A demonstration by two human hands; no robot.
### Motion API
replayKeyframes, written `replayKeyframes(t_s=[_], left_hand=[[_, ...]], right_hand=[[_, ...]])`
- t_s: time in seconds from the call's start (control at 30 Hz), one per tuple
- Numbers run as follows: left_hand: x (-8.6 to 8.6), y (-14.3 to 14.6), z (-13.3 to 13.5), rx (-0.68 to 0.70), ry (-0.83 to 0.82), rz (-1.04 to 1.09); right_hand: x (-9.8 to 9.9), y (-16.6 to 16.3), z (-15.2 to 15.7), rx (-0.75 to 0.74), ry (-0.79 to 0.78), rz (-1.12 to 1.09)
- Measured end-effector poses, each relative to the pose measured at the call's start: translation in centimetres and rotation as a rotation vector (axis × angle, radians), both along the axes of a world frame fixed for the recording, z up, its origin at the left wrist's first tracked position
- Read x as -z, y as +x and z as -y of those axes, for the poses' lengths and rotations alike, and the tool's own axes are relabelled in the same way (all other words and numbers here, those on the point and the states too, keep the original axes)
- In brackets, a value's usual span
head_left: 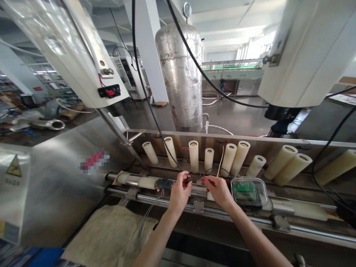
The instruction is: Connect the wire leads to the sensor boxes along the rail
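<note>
Our left hand (178,194) pinches a small dark connector (188,180) at the end of a black cable (151,107), and our right hand (219,191), just beside it, closes its grip on thin red wires (207,180). Both sit over the steel rail (167,202) of the machine, near its middle. Right of them lies a clear case (249,191) holding a green board. Cream rollers (194,155) stand beyond. The far-left yellow warning label (13,167) is too small to read.

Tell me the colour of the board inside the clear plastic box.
Green, in the head view: the circuit board inside the clear plastic box.
</note>
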State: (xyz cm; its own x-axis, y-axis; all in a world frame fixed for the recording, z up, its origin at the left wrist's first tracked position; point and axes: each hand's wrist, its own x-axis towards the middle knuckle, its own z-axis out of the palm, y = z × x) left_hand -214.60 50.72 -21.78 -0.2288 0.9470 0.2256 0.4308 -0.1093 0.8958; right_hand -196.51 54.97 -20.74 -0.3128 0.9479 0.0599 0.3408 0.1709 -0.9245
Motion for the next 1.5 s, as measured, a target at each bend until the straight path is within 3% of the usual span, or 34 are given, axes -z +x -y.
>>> replayKeyframes(t_s=[0.1, 0.33, 0.47, 0.63, 0.93, 1.5], left_hand=[[0.3, 0.8, 0.9, -0.067, -0.008, 0.103], [0.3, 2.3, 2.0, -0.210, -0.136, 0.817], [-0.1, 3.1, 2.7, -0.232, -0.127, 1.070], [0.3, 3.8, 2.9, -0.188, -0.005, 0.958], [1.1, 4.3, 2.9, -0.183, 0.020, 0.687], [-0.2, 4.8, 3.6, -0.259, 0.024, 0.289]], right_hand=[[-0.3, -0.3, 0.3, -0.026, 0.010, 0.009], [-1.1, -0.3, 0.9, -0.054, 0.036, 0.039], [-1.6, -0.2, 1.3, -0.061, 0.050, 0.073], [-2.5, -0.1, 2.0, -0.096, 0.090, 0.113], [-2.9, 0.1, 2.2, -0.148, 0.139, 0.184], [-4.0, 0.2, 2.5, -0.149, 0.256, 0.318]])
